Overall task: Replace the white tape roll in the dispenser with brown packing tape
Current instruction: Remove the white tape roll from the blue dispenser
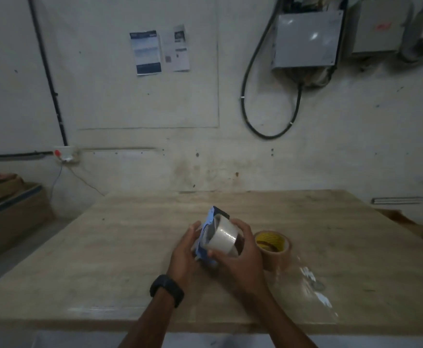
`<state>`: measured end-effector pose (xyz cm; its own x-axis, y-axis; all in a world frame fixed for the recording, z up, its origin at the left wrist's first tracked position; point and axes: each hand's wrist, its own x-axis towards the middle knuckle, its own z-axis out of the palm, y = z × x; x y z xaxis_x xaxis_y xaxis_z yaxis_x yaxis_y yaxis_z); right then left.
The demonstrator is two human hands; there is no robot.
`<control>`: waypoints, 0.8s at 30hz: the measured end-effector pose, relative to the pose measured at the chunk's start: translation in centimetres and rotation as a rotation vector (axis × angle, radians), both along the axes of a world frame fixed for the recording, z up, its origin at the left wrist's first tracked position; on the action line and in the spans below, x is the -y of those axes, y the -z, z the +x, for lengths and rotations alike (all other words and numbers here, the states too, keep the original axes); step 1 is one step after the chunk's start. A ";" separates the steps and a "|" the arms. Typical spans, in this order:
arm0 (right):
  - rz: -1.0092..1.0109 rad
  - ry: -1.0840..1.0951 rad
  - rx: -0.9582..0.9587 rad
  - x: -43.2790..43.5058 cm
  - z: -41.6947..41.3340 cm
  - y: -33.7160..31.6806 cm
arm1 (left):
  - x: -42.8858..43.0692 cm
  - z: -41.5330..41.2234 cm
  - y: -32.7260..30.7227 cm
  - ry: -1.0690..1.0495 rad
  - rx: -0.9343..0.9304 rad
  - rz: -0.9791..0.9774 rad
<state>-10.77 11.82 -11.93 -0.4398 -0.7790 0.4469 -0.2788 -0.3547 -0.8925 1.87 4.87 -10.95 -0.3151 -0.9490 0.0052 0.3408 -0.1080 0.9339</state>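
A blue tape dispenser [209,222] is held above the middle of the wooden table [120,247]. My left hand [184,254], with a black watch on its wrist, grips the dispenser's blue frame from the left. My right hand [240,257] is wrapped around the white tape roll [224,236], which sits on the dispenser. The brown packing tape roll [273,247], with a yellow inner core, lies flat on the table just right of my right hand.
A crumpled piece of clear film [310,285] lies on the table near the front right. A cardboard box [7,212] stands on the floor at the left. Cables and grey electrical boxes [305,38] hang on the wall behind.
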 end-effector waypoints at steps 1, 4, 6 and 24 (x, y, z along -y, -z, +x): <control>-0.001 -0.020 0.009 0.1 -0.1 -0.2 | 0.2 -0.2 0.1 0.007 -0.028 0.024; -0.005 -0.054 0.037 0.8 -0.5 -0.8 | 1.0 -1.5 -0.1 0.081 -0.090 0.150; 0.013 -0.072 0.043 1.2 -0.6 -0.7 | 1.1 -2.1 -0.2 0.119 -0.111 0.162; 0.101 -0.152 0.145 2.0 -1.0 1.1 | 1.8 -4.2 2.1 0.067 -0.114 0.183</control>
<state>-11.76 9.80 -13.00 -0.3680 -0.8786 0.3044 -0.0954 -0.2900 -0.9523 -2.32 3.07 -13.05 -0.3849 -0.9143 -0.1262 0.4297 -0.2985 0.8522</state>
